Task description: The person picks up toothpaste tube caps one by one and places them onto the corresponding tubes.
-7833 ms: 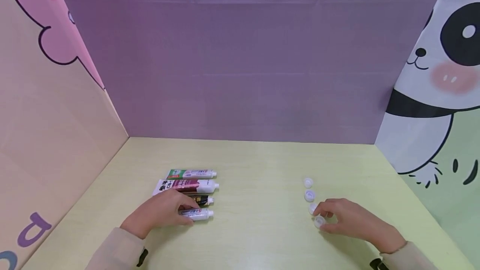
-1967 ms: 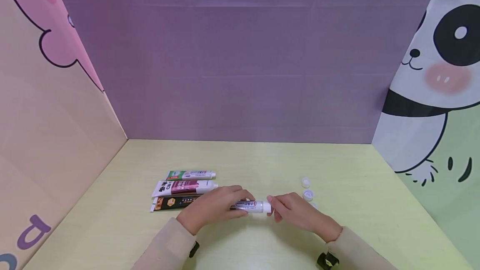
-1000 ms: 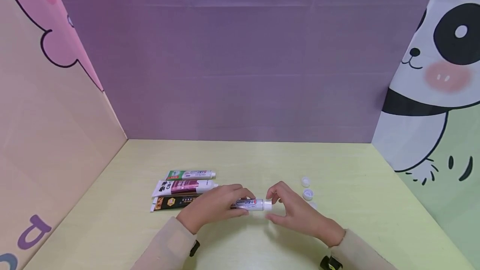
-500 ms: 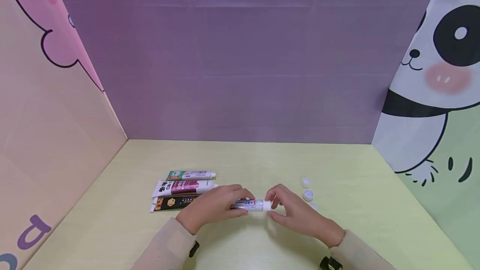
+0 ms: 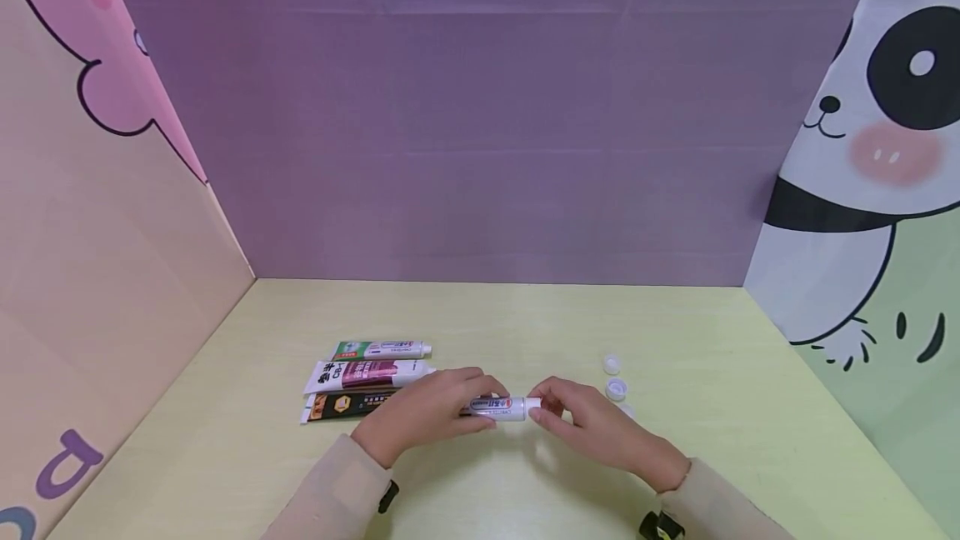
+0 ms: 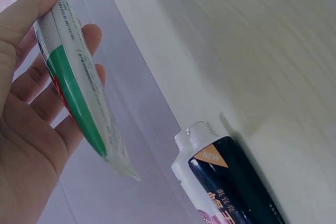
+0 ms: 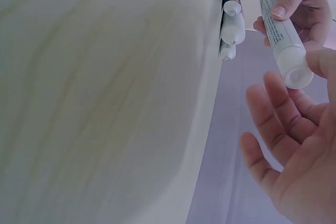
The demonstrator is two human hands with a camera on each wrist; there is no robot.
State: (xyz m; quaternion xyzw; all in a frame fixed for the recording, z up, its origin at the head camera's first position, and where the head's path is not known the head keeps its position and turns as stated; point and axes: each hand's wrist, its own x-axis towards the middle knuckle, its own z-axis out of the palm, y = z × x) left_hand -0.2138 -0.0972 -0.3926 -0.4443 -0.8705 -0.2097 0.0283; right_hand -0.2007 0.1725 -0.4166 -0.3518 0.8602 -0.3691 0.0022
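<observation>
My left hand (image 5: 431, 415) holds a white and green toothpaste tube (image 5: 498, 408) by its body, raised above the table, its capped end pointing right. In the left wrist view the thumb lies on top of the tube (image 6: 79, 87) and the fingers are curled beneath. My right hand (image 5: 607, 427) pinches the white screw cap (image 5: 533, 407) on the tube's end between thumb and index finger. In the right wrist view the other fingers (image 7: 275, 108) are spread away from the cap (image 7: 299, 77).
Left on the table lie a black toothpaste tube (image 5: 348, 404), a white and maroon tube (image 5: 375, 372) and a green and white tube (image 5: 382, 349), all uncapped. To the right sit loose white caps (image 5: 616, 389), one partly hidden by the right hand. Printed panels surround the table.
The front tube and one cap have been lifted from the table and brought together in the middle. During the last second my right fingers spread off the cap, then closed on it again.
</observation>
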